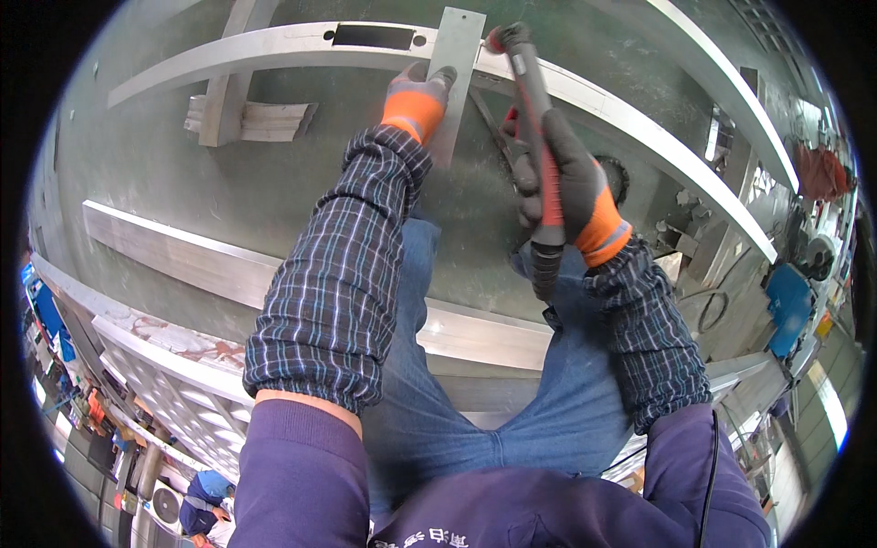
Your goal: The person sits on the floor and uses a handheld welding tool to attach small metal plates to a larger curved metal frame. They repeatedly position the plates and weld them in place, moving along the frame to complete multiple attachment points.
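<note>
Work surface: a dull green table (352, 178). Across its far side runs a long pale metal bar (589, 93), its left part crossing a metal block (225, 105). If the bar is not firmly seated there, a knock could rock or shift it; contact between the two cannot be confirmed.

A flat metal plate (457, 50) lies crosswise over the bar. The left hand (420, 100), gloved, grips it at its left edge, thumb on the face. Judged risk: one-handed hold, smooth metal, so the plate could twist or slide out of line under a sideways force.

The right hand (566, 178), gloved, is closed around the handle of a red-and-grey hammer-like tool (550, 196); blur leaves its exact kind uncertain. Its head is just right of the plate; touching or apart, cannot tell. A glancing stroke could catch the left thumb, or dent the bar near its slot (373, 36).
</note>
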Motion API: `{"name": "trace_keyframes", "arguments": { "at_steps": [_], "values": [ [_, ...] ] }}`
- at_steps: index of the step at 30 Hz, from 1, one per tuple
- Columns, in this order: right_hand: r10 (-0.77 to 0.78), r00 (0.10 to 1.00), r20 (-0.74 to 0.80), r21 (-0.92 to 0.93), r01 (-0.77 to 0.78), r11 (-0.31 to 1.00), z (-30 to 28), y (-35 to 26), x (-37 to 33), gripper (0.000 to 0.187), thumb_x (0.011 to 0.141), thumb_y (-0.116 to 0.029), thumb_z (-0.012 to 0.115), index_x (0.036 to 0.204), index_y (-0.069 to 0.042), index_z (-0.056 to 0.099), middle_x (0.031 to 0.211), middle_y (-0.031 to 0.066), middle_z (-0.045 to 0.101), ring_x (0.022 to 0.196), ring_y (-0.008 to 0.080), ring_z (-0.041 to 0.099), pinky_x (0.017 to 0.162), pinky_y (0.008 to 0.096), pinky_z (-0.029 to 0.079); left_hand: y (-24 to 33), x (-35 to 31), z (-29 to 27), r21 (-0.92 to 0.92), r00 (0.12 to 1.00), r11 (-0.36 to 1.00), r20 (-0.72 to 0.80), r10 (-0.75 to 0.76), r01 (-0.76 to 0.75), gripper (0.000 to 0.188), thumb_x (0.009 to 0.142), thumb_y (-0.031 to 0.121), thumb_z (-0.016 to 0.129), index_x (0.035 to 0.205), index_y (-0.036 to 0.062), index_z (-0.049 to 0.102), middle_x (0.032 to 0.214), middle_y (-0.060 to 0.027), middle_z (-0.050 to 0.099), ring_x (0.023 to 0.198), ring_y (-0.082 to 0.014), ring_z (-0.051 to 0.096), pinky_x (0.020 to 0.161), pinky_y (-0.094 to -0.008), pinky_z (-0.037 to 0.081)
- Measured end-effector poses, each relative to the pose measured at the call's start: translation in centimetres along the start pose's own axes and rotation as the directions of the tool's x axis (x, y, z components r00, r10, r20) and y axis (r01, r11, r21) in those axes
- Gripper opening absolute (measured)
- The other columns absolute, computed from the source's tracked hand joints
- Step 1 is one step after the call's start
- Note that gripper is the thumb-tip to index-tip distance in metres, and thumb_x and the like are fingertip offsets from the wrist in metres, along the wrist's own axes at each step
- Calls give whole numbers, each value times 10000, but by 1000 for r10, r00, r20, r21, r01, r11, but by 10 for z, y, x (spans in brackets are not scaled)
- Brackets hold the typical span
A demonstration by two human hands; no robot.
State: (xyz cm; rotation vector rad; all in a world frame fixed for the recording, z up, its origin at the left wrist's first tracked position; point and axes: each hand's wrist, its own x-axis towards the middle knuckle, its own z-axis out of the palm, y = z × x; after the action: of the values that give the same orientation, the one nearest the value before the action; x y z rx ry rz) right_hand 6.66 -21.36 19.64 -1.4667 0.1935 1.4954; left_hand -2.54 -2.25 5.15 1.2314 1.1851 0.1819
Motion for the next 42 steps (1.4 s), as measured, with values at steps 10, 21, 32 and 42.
{"name": "trace_keyframes", "arguments": {
  "at_steps": [10, 21, 32, 42],
  "values": [
    [-255, 956, -148, -95, 243, 965, -87, -32, -44, 723, 989, -677, 480, 1348, -55, 555, 705, -1, 537, 476, 90, 502, 405, 255, 447, 8, -30, 43, -85, 999, 996, 14, 37, -36, 410, 960, 264, 726, 1251, -19, 670, 1124, -121, 732, 973, -211, 652, 859, -324, 505],
    [-143, 985, -97, 118, 154, 981, -82, 3, -42, 609, 1031, -582, 488, 1355, -75, 577, 637, -16, 515, 427, 97, 500, 405, 263, 457, -13, -39, 98, -102, 987, 994, 156, 45, -29, 448, 972, 248, 706, 1292, -53, 617, 1155, -163, 727, 1018, -260, 674, 889, -344, 509],
    [-67, 995, -77, 171, 80, 982, -63, 17, -29, 661, 982, -661, 493, 1312, -96, 581, 699, -4, 548, 513, 126, 552, 496, 321, 503, -11, -36, 87, -132, 989, 991, 143, 28, -9, 428, 944, 255, 735, 1261, -18, 644, 1073, -147, 733, 927, -246, 673, 831, -358, 524],
    [-104, 994, -26, 179, 107, 978, -54, 18, -26, 659, 1009, -647, 445, 1331, -82, 556, 660, -31, 521, 466, 92, 522, 479, 319, 505, -9, -37, 80, -52, 986, 999, 164, 26, -17, 423, 966, 295, 700, 1240, -25, 653, 1085, -159, 734, 932, -272, 686, 818, -375, 533]
  ]
}}
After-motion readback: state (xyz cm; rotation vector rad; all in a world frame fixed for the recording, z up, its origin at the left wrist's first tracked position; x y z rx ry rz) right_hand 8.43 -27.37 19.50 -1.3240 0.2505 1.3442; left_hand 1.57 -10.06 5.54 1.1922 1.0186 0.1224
